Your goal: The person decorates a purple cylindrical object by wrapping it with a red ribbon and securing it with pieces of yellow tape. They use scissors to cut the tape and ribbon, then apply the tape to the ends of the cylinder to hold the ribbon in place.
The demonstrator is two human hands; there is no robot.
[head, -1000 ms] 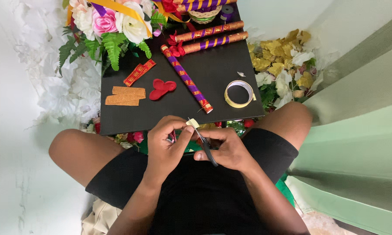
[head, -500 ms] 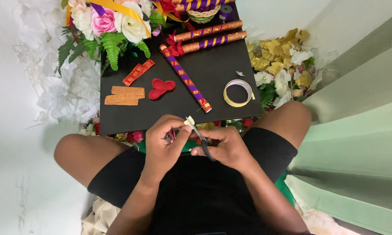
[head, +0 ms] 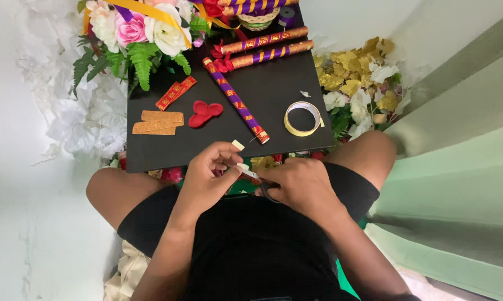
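a black board [head: 273,95] lies across your lap like a small bench, its near edge just above your hands. along its far edge sits a bunch of fake flowers [head: 137,33] with pink and white blooms and green fern leaves, and two sticks wrapped in gold, red and purple [head: 268,47] lie side by side. a third wrapped stick [head: 236,100] runs slantwise down the middle. to its right lies a ring of yellow tape [head: 302,119]; to its left a red petal shape [head: 204,113], two flat orange-gold strips [head: 159,122] and a red patterned strip [head: 175,93]. your left hand [head: 207,178] pinches a small pale strip [head: 243,167] between thumb and fingers, just off the board's near edge. your right hand [head: 301,187] is closed round dark scissors [head: 267,192], their tip touching that strip.
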